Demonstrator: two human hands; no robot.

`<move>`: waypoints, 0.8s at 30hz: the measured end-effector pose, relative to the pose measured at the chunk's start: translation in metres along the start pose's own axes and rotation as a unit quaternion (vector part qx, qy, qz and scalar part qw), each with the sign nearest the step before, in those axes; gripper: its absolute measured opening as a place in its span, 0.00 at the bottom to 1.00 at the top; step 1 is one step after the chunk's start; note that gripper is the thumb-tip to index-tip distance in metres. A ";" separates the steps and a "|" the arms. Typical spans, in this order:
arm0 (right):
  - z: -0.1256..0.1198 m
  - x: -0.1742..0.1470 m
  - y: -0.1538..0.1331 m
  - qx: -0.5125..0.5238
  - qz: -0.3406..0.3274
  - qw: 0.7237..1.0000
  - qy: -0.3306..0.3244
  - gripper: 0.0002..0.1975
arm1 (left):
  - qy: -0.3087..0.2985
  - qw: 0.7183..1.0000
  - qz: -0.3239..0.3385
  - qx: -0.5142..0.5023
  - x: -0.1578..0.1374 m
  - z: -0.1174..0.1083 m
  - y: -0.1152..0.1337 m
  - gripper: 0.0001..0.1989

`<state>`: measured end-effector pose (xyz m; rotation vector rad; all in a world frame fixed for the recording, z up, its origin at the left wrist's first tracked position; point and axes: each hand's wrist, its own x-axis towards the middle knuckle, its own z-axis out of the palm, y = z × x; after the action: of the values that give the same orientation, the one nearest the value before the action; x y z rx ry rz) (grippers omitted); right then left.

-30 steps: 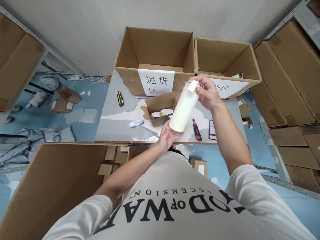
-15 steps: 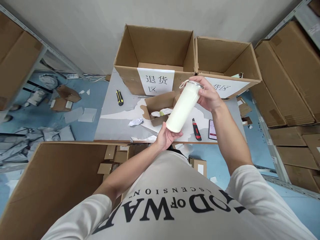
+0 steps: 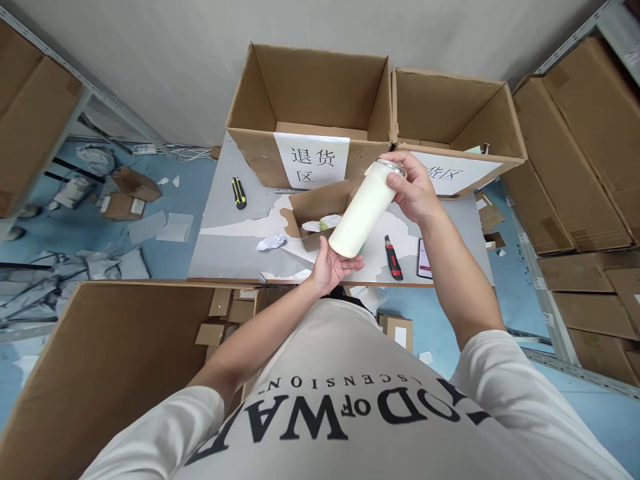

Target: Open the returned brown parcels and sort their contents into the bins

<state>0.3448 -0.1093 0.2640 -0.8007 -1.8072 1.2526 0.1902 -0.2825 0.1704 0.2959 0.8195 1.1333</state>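
A cream-coloured bottle (image 3: 362, 212) with a silver lid is tilted above the table. My right hand (image 3: 413, 187) grips it near the lid, thumb and fingers around the upper side. Palm up, my left hand (image 3: 334, 268) lies just under the lower end, its fingers stretched out; whether it touches the base I cannot tell. Behind the bottle stands a small opened cardboard box (image 3: 317, 208) with crumpled white paper (image 3: 325, 223) and something greenish inside. The bottle hides part of that box.
Two large open cartons (image 3: 310, 87) (image 3: 455, 107) with paper signs stand at the back. On the table (image 3: 213, 240) lie a yellow-black box cutter (image 3: 239, 193), a red-black cutter (image 3: 393, 259), a phone (image 3: 425, 259) and crumpled paper (image 3: 271, 243). A big carton (image 3: 125, 373) stands front left.
The bottle has turned in my right hand, and its strap loop shows less. Its lower end has shifted slightly left and up, while my left hand's fingers have opened away from it.
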 end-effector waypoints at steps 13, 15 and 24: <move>-0.044 -0.070 -0.013 -0.122 -0.075 0.987 0.074 0.23 | 0.069 0.736 0.327 0.588 0.046 -0.027 0.006 0.29; -0.038 -0.078 -0.005 -0.116 -0.061 0.989 0.071 0.24 | 0.048 0.699 0.300 0.647 0.057 -0.026 0.009 0.21; 0.005 -0.091 0.024 -0.106 -0.055 0.987 0.104 0.27 | 0.062 0.684 0.319 0.653 0.067 -0.034 0.015 0.17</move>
<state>0.3874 -0.1795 0.2183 -0.8998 -1.8061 0.8812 0.1682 -0.2236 0.1278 1.8439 1.6425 0.9846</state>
